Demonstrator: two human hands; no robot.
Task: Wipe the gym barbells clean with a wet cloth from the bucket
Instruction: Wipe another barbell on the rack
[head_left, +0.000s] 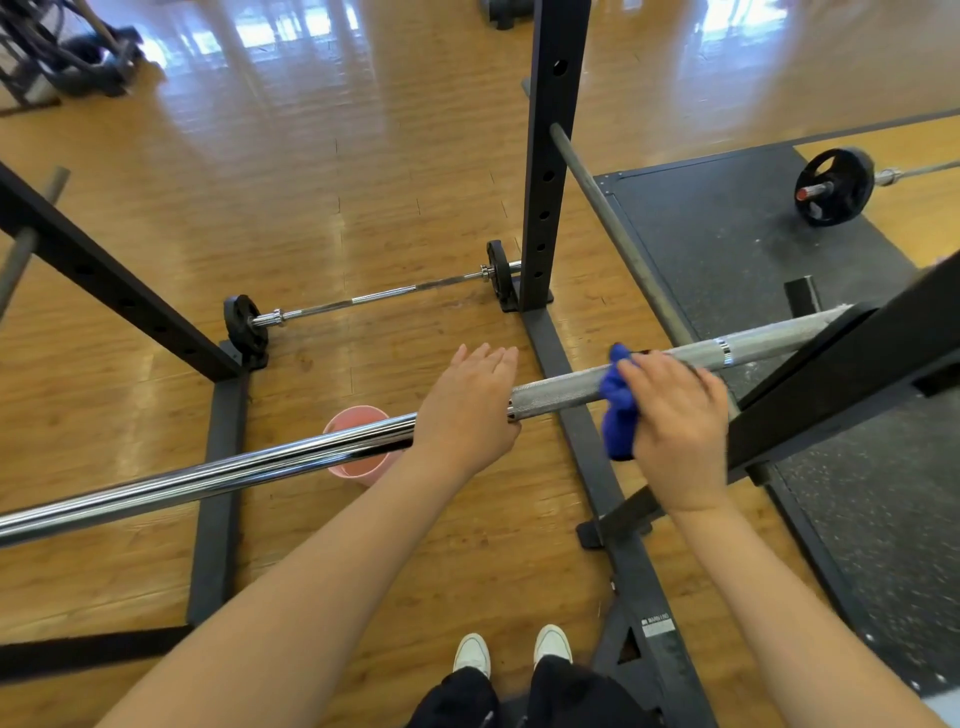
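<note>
A long chrome barbell (208, 470) lies across the rack from lower left to upper right. My left hand (467, 410) rests on top of it with straight fingers, where the smooth part meets the knurled part. My right hand (675, 421) grips a blue cloth (618, 410) wrapped around the knurled section, just right of the left hand. A pink bucket (358, 467) stands on the floor under the bar, partly hidden by it.
Black rack uprights (550, 156) and base rails (218, 493) surround me. A second barbell with small plates (374, 299) lies on the wooden floor ahead. A third with a black plate (834, 187) sits on the rubber mat at right. A grey safety bar (618, 228) slopes beside the upright.
</note>
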